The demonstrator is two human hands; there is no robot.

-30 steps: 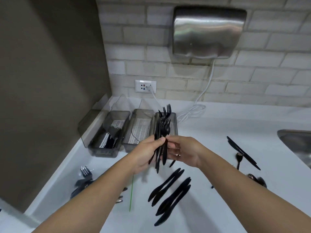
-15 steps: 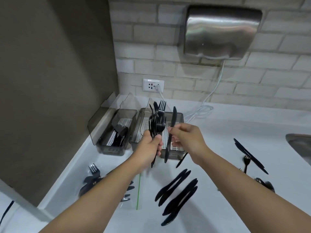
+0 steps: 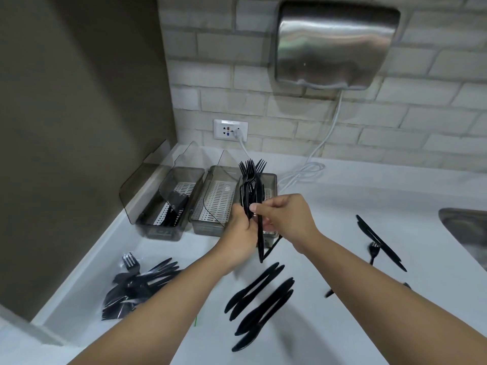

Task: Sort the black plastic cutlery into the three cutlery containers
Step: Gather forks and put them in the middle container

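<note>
My left hand (image 3: 241, 233) grips a bundle of black plastic forks (image 3: 250, 185), tines up, in front of the containers. My right hand (image 3: 286, 216) pinches a black knife (image 3: 260, 243) pressed against that bundle, its lower end hanging below the hands. Three smoky containers with open lids stand at the back left: the left container (image 3: 168, 206) holds some black cutlery, the middle container (image 3: 213, 204) shows only its white grate, the right container (image 3: 271, 180) is mostly hidden behind the hands. Several loose knives (image 3: 259, 304) lie on the white counter near me.
A clear bag of black cutlery (image 3: 137, 283) lies at the left counter edge. Two knives and a fork (image 3: 376, 243) lie to the right, by a steel sink (image 3: 466, 230). A hand dryer (image 3: 334, 43), its white cable and a wall socket (image 3: 230, 130) are behind.
My right hand has brought the knife from apart on the right back against the fork bundle in my left hand. The camera view shifted slightly.
</note>
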